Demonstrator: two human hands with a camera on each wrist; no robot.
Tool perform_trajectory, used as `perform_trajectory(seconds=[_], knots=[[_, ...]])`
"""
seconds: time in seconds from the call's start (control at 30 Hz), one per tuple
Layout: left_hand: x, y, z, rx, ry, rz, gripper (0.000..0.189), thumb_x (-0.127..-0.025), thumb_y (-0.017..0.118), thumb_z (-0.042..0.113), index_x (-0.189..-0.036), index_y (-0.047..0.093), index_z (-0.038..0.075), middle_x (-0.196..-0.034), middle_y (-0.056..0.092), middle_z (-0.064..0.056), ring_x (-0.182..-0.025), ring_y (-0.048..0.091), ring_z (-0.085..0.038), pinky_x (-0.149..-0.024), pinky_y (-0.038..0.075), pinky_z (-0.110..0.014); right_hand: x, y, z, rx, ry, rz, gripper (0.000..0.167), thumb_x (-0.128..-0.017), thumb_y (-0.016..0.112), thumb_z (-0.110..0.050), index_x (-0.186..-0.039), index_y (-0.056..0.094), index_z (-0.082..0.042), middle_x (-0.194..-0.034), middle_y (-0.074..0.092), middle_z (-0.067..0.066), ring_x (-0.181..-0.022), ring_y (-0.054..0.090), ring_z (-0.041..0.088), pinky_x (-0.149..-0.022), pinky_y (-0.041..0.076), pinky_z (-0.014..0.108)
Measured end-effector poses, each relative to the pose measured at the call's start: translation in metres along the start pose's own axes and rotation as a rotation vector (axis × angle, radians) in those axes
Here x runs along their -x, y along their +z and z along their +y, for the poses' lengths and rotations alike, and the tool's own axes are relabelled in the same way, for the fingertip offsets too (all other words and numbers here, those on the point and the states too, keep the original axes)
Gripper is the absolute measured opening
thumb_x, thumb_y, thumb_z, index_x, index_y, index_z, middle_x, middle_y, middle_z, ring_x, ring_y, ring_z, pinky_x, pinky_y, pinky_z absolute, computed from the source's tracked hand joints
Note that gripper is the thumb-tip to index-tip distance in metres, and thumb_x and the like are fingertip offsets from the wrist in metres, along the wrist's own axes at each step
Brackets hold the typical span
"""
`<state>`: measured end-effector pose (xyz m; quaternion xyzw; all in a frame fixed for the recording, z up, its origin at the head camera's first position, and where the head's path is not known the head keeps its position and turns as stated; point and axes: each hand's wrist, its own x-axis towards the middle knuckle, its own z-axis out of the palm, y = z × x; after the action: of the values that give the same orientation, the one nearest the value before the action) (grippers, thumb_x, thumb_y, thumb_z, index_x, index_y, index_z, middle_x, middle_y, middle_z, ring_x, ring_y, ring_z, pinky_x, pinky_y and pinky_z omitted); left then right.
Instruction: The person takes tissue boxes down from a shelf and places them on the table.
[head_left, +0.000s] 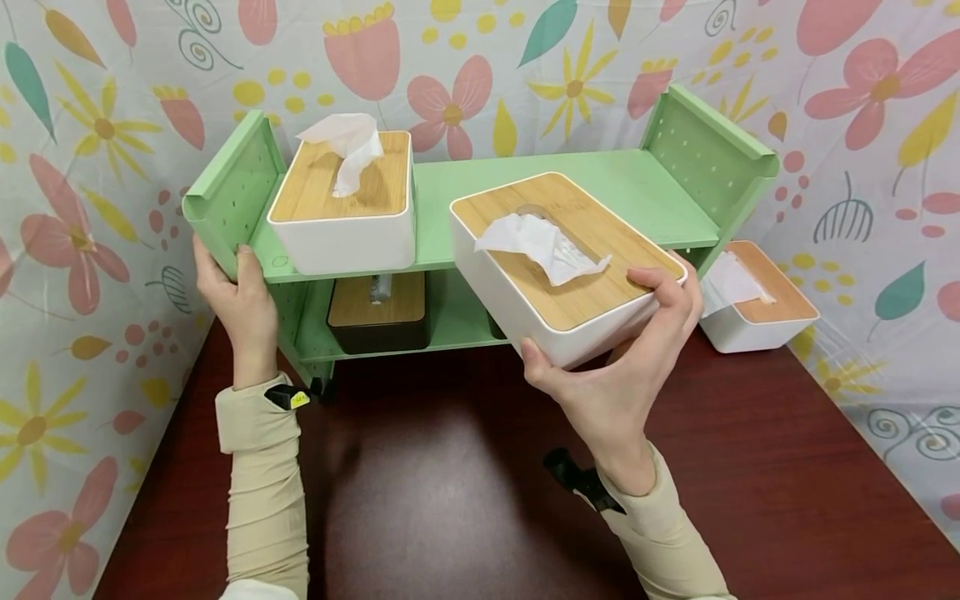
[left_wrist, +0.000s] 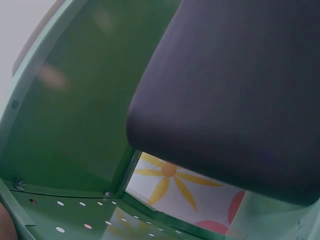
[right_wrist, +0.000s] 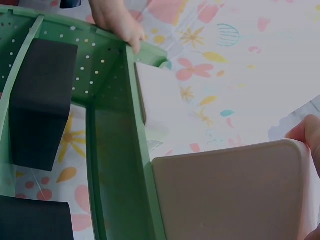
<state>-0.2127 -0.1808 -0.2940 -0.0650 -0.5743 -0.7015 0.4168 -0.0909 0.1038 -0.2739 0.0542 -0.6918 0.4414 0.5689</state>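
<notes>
My left hand grips the left end panel of a green two-tier metal shelf, its thumb on the panel's front edge. In my right hand is a white tissue box with a bamboo lid and a tissue sticking out. That box is tilted, held by its near right corner before the upper tier. The right wrist view shows its pale underside beside the shelf edge. Another white, bamboo-lidded tissue box sits on the upper tier's left end, close to my left hand.
On the lower tier stands a black tissue box with a wooden lid; a second dark box shows in the right wrist view. A white tissue box rests on the dark red table, right of the shelf. Behind hangs a floral cloth.
</notes>
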Motion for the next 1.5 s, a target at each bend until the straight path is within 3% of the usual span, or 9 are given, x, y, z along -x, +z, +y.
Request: perform_trajectory(seconds=[0.57, 0.93, 1.17, 1.5], knots=[[0.001, -0.001, -0.001, -0.009, 0.027, -0.016, 0.042, -0.091, 0.038, -0.005, -0.13, 0.053, 0.002, -0.121, 0.058, -0.015, -0.113, 0.055, -0.027, -0.098, 0.043, -0.032, 0.0, -0.006, -0.004, -0.038, 0.013, -0.001, 0.088, -0.05, 0.077, -0.04, -0.109, 0.044, 0.016, -0.117, 0.046, 0.022, -0.122, 0.039, 0.027, -0.103, 0.03, 0.036], [0.001, 0.0, 0.001, -0.011, -0.002, 0.003, 0.042, -0.091, 0.039, -0.005, -0.13, 0.053, 0.003, -0.121, 0.058, -0.012, -0.114, 0.054, -0.025, -0.099, 0.042, -0.031, 0.001, -0.009, -0.003, -0.075, 0.012, -0.001, 0.088, -0.049, 0.078, -0.038, -0.109, 0.043, 0.017, -0.118, 0.046, 0.02, -0.121, 0.038, 0.029, -0.104, 0.03, 0.037], [0.0, 0.0, 0.0, -0.002, -0.002, 0.004, 0.043, -0.091, 0.039, -0.005, -0.131, 0.053, 0.003, -0.121, 0.058, -0.011, -0.115, 0.053, -0.025, -0.1, 0.042, -0.031, 0.002, -0.011, -0.002, -0.1, 0.019, 0.002, 0.089, -0.048, 0.079, -0.036, -0.109, 0.042, 0.017, -0.119, 0.044, 0.009, -0.12, 0.039, 0.029, -0.103, 0.031, 0.037], [0.001, 0.0, 0.001, 0.007, -0.002, 0.001, 0.043, -0.091, 0.039, -0.005, -0.131, 0.053, 0.003, -0.122, 0.058, -0.012, -0.116, 0.053, -0.026, -0.1, 0.042, -0.032, 0.003, -0.013, -0.003, -0.177, 0.032, 0.005, 0.09, -0.045, 0.081, -0.03, -0.109, 0.041, 0.019, -0.12, 0.043, 0.007, -0.12, 0.039, 0.029, -0.101, 0.034, 0.036]])
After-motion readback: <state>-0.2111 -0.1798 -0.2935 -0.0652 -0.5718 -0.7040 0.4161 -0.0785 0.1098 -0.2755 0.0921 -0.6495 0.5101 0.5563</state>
